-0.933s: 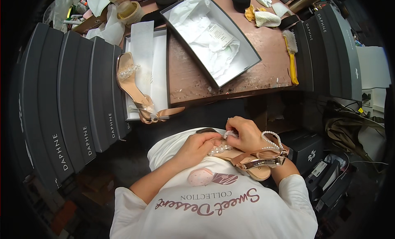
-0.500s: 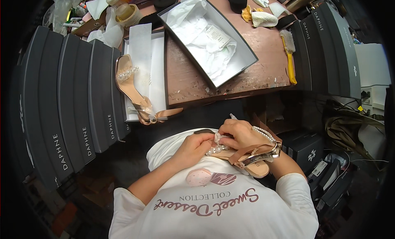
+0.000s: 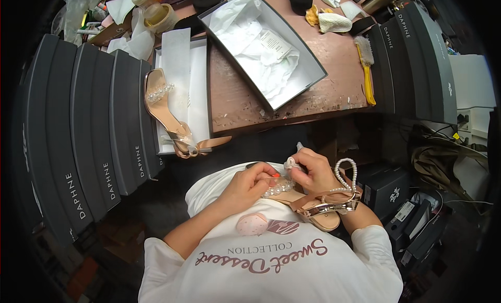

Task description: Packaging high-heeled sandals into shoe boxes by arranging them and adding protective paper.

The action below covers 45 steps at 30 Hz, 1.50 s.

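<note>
One box (image 3: 307, 73) holds tissue (image 3: 279, 73) (left fingers (image 3: 262, 169) pinch a sandal (image 3: 312, 204), right fingers (image 3: 312, 165) a white wad (image 3: 290, 163)).

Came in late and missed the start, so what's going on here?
A person is handling a beaded sandal in front of their body. Their left hand holds its toe end, near the beads, while the fingers of their right hand pinch a small white wad close by. A matching sandal lies on an open box at the left; beside it, a larger-looking box holds crumpled white paper.
</note>
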Motion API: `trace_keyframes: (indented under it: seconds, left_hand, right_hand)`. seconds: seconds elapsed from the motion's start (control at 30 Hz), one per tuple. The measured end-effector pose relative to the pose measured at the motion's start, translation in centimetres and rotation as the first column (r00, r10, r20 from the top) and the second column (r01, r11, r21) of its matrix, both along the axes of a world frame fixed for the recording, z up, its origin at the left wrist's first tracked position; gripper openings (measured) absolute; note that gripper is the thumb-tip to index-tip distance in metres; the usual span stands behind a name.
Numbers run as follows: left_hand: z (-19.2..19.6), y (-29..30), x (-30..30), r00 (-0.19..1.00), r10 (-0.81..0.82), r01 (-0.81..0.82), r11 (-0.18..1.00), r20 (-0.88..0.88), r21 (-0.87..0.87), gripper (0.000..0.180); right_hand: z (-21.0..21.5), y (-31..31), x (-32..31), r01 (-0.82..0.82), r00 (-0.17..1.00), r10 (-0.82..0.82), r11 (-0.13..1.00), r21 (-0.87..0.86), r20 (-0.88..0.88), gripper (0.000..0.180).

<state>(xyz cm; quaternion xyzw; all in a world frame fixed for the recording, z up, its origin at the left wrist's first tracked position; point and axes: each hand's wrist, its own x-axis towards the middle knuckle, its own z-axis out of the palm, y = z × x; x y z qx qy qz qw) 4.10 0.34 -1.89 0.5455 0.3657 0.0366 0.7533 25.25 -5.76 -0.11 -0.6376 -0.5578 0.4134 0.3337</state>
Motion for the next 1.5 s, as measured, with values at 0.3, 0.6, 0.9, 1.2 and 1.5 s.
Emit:
trace_keyframes:
  seconds: [0.3, 0.6, 0.9, 1.2, 1.5]
  left_hand:
    - [1.2, 0.0, 0.1, 0.999, 0.011, -0.016, 0.993, 0.039, 0.116, 0.029]
    - [0.3, -0.5, -0.7, 0.932, 0.222, -0.204, 0.975, 0.288, -0.090, 0.048]
    - [2.2, -0.4, -1.2, 0.930, 0.105, -0.169, 0.973, 0.353, 0.156, 0.061]
    - [3.7, 0.8, -0.7, 0.988, 0.058, -0.042, 0.992, 0.144, -0.118, 0.050]
    - [3.0, 2.6, -1.3, 0.986, -0.020, 0.087, 0.909, 0.166, -0.407, 0.022]
  right_hand:
    - [-0.1, 0.2, 0.2, 0.084, 0.994, -0.090, 0.993, -0.087, -0.068, 0.005]
    - [-1.1, -1.3, 0.3, 0.135, 0.980, -0.134, 0.991, -0.004, -0.145, 0.014]
    - [-0.3, -0.6, -0.1, -0.126, 0.854, -0.037, 0.953, -0.276, -0.519, 0.020]
    - [1.5, 1.6, -0.5, -0.105, 0.744, -0.148, 0.937, -0.334, -0.652, 0.012]
    - [0.0, 2.9, -0.6, -0.254, 0.746, 0.128, 0.962, -0.100, -0.653, 0.014]
